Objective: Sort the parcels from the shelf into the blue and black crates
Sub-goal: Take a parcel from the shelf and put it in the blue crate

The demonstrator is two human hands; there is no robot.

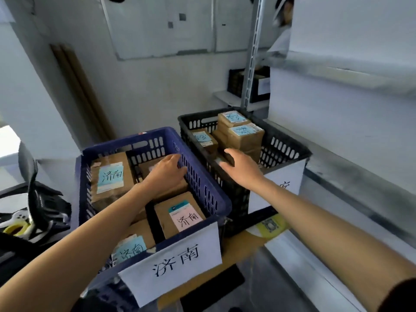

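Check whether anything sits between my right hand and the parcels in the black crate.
Nothing visible does. The right hand is open over the near side of the black crate, and the stacked parcels lie just beyond its fingertips, with only open space between them.

left crate just beside right crate | parcels in both | shelf right of crates

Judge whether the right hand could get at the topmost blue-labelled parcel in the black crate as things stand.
Probably yes. The right hand is open over the black crate, and the topmost parcel lies uncovered beyond it towards the far end, with nothing above it or between the two.
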